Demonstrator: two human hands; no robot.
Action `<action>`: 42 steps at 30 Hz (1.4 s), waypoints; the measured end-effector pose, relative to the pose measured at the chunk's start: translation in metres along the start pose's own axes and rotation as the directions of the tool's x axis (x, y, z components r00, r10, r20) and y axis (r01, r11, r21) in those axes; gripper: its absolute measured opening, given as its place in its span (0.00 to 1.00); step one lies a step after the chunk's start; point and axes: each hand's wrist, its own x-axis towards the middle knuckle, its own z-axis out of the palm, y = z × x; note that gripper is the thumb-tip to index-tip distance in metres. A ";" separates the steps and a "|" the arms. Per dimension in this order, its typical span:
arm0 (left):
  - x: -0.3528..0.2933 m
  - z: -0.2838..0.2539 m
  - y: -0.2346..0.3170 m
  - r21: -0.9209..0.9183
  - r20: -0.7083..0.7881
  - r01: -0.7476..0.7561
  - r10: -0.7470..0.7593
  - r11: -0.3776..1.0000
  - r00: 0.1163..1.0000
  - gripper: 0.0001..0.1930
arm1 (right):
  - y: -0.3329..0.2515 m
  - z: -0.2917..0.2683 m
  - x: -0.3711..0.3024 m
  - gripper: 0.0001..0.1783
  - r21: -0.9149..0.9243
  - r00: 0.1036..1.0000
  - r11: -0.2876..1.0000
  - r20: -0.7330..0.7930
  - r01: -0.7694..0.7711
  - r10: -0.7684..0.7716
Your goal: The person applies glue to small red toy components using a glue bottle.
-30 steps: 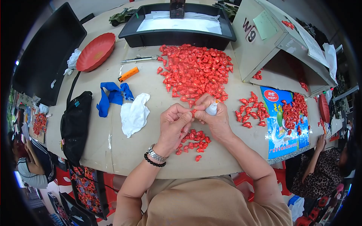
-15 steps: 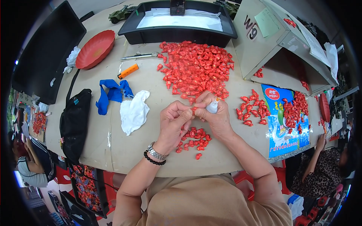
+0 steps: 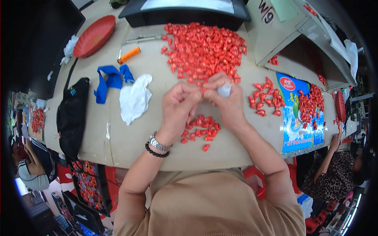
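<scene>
My left hand (image 3: 178, 110) and my right hand (image 3: 228, 104) meet over the table, fingertips pinching one small glossy red plastic piece (image 3: 203, 90) between them. Tucked in my right hand is a small white squeeze bottle (image 3: 225, 90). Just beyond my fingers spreads a large heap of red pieces (image 3: 204, 49). A small cluster of similar pieces (image 3: 202, 126) lies below my hands, nearer the table's front edge. The exact shape of the pinched piece is mostly hidden by my fingers.
Left of my hands are a white cloth (image 3: 134, 98), blue cloth strips (image 3: 112, 80), an orange lighter-like stick (image 3: 129, 55), a metal tool (image 3: 141, 39), a red dish (image 3: 94, 36) and a black bag (image 3: 73, 118). More red pieces lie by a blue plastic sheet (image 3: 289, 133). A black tray (image 3: 185, 16) stands behind.
The whole view has tilted, so the table and its things sit higher in the picture. My hands stay together on the red piece, the bottle still in my right hand.
</scene>
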 end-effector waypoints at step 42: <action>0.007 0.004 0.001 0.731 0.154 -0.544 0.677 0.411 0.719 0.19 | -0.019 -0.006 0.006 0.06 0.124 0.995 0.987 0.013 0.100 -0.103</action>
